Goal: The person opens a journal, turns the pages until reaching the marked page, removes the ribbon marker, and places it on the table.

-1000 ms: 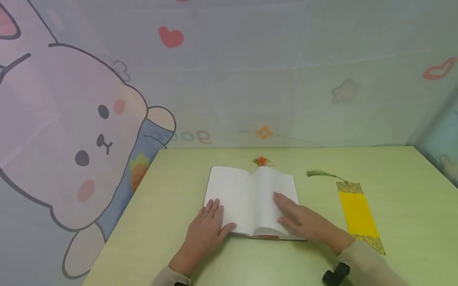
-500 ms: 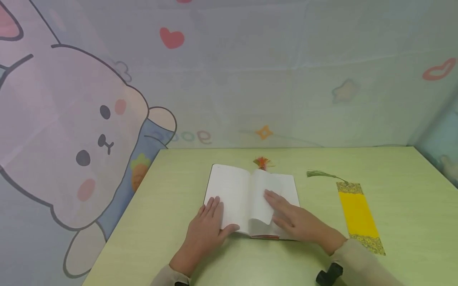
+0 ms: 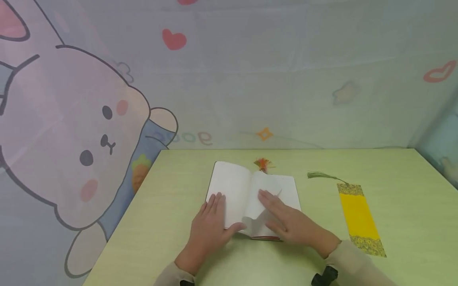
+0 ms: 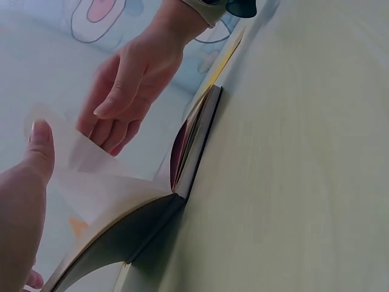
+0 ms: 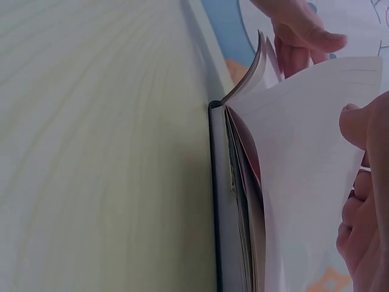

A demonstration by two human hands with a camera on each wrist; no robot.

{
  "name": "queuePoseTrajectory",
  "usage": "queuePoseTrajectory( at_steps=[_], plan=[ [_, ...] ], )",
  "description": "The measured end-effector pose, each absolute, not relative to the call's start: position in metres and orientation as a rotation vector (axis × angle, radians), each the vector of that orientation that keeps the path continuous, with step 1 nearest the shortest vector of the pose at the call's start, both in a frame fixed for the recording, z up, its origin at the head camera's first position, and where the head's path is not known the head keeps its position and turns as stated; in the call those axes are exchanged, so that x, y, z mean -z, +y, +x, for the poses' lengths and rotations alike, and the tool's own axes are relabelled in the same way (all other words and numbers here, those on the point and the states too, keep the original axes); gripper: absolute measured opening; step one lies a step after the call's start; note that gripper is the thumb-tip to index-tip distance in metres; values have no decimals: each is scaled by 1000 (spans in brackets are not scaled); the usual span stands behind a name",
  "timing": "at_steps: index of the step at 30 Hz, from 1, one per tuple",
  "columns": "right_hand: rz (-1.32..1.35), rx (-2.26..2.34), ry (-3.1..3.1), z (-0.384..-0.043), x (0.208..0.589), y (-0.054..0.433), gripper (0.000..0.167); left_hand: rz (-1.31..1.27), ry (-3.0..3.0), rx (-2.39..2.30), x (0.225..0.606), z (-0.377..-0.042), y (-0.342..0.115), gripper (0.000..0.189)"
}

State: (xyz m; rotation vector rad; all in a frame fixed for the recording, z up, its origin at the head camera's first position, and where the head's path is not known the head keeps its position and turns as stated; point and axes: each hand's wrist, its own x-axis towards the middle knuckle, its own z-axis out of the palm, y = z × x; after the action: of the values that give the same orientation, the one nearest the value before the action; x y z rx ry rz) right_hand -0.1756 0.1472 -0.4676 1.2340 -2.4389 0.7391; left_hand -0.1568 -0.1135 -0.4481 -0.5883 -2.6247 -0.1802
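An open book (image 3: pixel 230 190) with dark covers and white pages lies on the table. My left hand (image 3: pixel 209 226) rests on its left page with straight fingers, the thumb along the bottom edge. That left side is raised off the tabletop in the left wrist view. My right hand (image 3: pixel 290 222) touches a lifted, curving page (image 5: pixel 310 121) with extended fingers, bending it leftward over the book. An orange-red tassel (image 3: pixel 262 164) sticks out past the book's top edge. Between the pages, a dark red strip (image 4: pixel 177 152) shows at the bottom.
A yellow bookmark (image 3: pixel 359 214) with patterned gold ends and a green tassel (image 3: pixel 322 174) lies right of the book, near the right forearm. A cloth backdrop (image 3: pixel 236 79) with a cartoon rabbit hangs behind the pale green table (image 3: pixel 171 186).
My right hand has moved left, bending the lifted page further toward the spine. My left hand has shifted slightly up and right, and the book's left side has risen a little.
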Motion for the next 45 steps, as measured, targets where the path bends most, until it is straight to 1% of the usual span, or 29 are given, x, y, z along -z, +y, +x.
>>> queuePoseTrajectory(
  at_steps=[5, 10, 17, 23, 28, 35, 45],
  plan=[
    [1248, -682, -2350, -179, 468, 147, 62, -547, -2573, 203, 447, -159, -108, 100],
    [1242, -689, -2309, -181, 465, 147, 63, -591, -2400, 240, 451, -161, -108, 101],
    [1233, -707, -2203, -184, 465, 147, 65, -701, -2138, 251, 453, -168, -110, 94],
    [1174, -684, -2250, -184, 469, 155, 68, -706, -2131, 240, 452, -167, -113, 89],
    [1140, -670, -2308, -183, 472, 163, 69, -718, -2131, 234, 451, -166, -115, 82],
    [1059, -634, -2428, -180, 477, 176, 71, -758, -2211, 85, 452, -166, -118, 62],
    [947, -680, -2658, -174, 480, 197, 67, -824, -2390, -10, 456, -162, -122, 52]
  ],
)
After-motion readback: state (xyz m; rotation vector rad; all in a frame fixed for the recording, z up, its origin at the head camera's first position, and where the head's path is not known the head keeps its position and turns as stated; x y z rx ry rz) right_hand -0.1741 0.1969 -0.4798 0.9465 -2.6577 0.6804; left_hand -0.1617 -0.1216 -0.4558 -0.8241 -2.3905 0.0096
